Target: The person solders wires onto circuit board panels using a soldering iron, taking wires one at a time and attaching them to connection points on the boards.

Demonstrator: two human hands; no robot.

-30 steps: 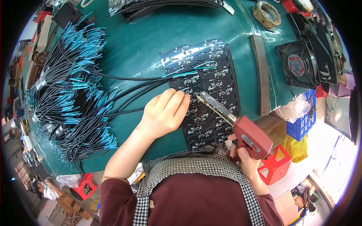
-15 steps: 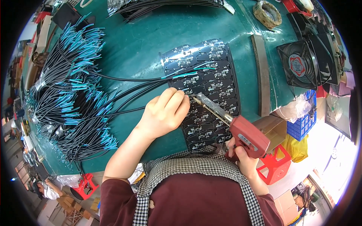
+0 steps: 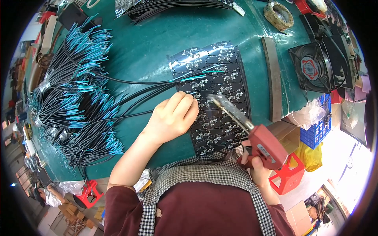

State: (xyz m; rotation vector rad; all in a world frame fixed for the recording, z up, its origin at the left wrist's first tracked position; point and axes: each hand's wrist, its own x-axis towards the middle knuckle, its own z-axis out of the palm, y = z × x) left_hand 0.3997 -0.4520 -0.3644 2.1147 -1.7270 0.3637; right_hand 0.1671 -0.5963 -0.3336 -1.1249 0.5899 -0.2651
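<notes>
The left hand (image 3: 173, 118) rests curled on the panel of black circuit boards (image 3: 214, 94), fingertips pinching the teal tip of a black wire (image 3: 134, 100) against a board. The right hand (image 3: 256, 167) is closed around the grip of a red soldering gun (image 3: 262, 143). Its long metal barrel slants up and left, the tip ending just right of the left fingertips, so the joint lies between both hands. The exact contact point is too small to make out. Bundles of teal-tipped wires (image 3: 75, 98) spread left on the green worktop (image 3: 145, 51); a fan (image 3: 311, 67) sits right.
</notes>
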